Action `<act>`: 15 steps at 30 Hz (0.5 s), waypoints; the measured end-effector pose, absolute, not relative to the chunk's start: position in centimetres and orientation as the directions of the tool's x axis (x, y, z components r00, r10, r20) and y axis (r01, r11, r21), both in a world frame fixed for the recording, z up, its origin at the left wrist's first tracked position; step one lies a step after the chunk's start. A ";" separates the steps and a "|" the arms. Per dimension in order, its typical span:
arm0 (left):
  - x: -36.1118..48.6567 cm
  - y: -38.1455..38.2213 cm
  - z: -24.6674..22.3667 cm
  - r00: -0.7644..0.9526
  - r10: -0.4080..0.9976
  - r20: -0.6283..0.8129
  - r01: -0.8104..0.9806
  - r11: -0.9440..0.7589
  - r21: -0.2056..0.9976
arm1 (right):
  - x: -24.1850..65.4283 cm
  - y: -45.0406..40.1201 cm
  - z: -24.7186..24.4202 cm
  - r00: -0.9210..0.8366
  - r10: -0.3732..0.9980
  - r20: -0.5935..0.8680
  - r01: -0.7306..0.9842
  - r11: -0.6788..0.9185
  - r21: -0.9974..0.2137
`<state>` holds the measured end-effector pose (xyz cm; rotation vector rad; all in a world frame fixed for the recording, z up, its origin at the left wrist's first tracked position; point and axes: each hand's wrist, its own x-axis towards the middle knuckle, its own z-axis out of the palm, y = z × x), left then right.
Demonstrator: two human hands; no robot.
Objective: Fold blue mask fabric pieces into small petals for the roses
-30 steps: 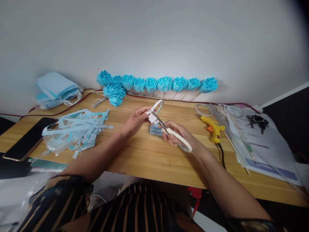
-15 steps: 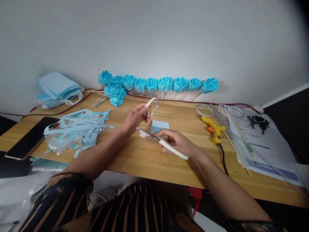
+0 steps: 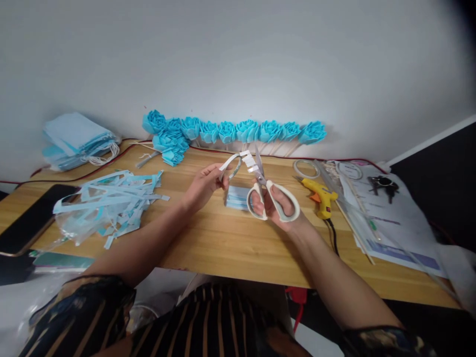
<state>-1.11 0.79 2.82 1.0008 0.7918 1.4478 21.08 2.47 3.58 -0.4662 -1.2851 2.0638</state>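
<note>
My left hand (image 3: 205,186) pinches a narrow roll of white tape (image 3: 228,161) and holds it up above the wooden table (image 3: 215,243). A pair of scissors (image 3: 262,182) with white handles is in my right hand (image 3: 283,202), fingers through the loops, palm side showing. The blades point up and away, spread apart. Several short white tape pieces (image 3: 250,163) cling along one blade, close to the loose end of the roll; whether the roll touches them I cannot tell. Behind my right hand lies a stack of light blue fabric pieces (image 3: 236,197), partly covered.
Blue fabric roses (image 3: 247,131) line the wall. On the right are a yellow glue gun (image 3: 324,198), a clear ring (image 3: 307,169), keys (image 3: 384,183) and papers (image 3: 394,218). On the left are face masks (image 3: 78,131), cut strips (image 3: 122,193) and a phone (image 3: 33,218).
The scissors have turned upward and their blades have spread, with tape pieces on one blade raised toward the roll. My right hand has rolled palm up. The view has shifted slightly.
</note>
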 end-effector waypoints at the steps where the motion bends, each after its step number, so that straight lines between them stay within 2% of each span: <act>1: -1.1 0.8 2.9 0.011 0.990 0.140 -0.419 -0.122 0.900 | 21.0 2.5 3.6 -0.723 0.689 0.036 -0.337 -0.307 -0.890; 10: -1.1 1.1 2.7 0.020 0.994 0.107 -0.490 -0.083 0.868 | 21.0 2.3 3.5 -0.765 0.631 0.128 -0.401 -0.311 -0.862; 15: -1.0 1.0 2.8 0.012 0.991 0.133 -0.509 -0.109 0.854 | 20.9 2.4 3.2 -0.793 0.583 0.180 -0.411 -0.293 -0.863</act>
